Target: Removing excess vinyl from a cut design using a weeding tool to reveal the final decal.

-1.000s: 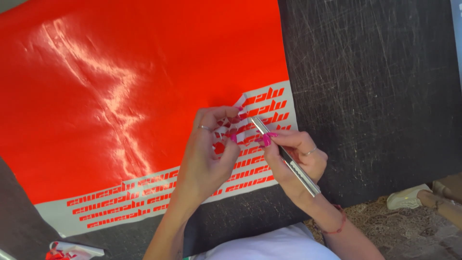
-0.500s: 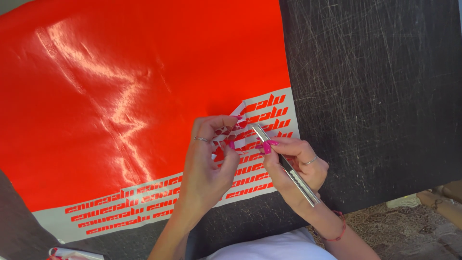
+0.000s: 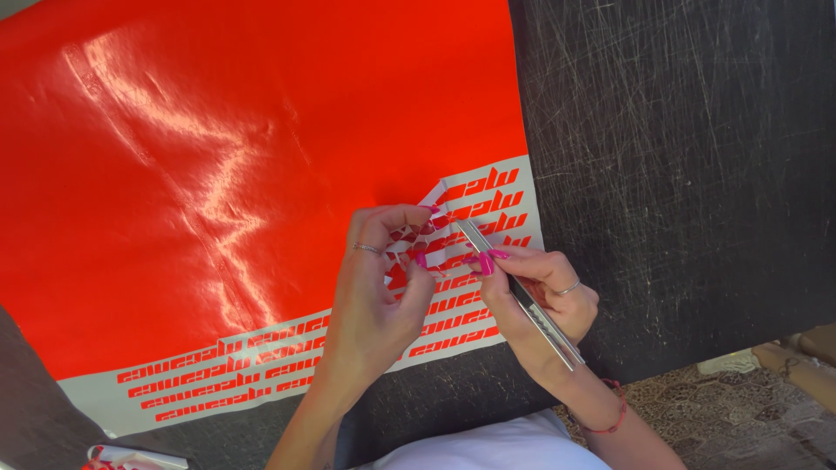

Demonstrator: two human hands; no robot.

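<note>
left hand: fingers are curled and pinched on a strip of red film lifted off the sheet.
right hand: fingers are closed around a metal knife, held like a pen, its tip set just beside the lifted strip.
sheet: glossy red vinyl is spread flat on a black scratched table.
lettering: rows of red cut letters are seen on a pale band along the sheet's near edge.

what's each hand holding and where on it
The right hand holds a slim metal tool along its shaft, tip at the sheet. The left hand pinches a peeled strip of red vinyl lifted from the red vinyl sheet.
</note>
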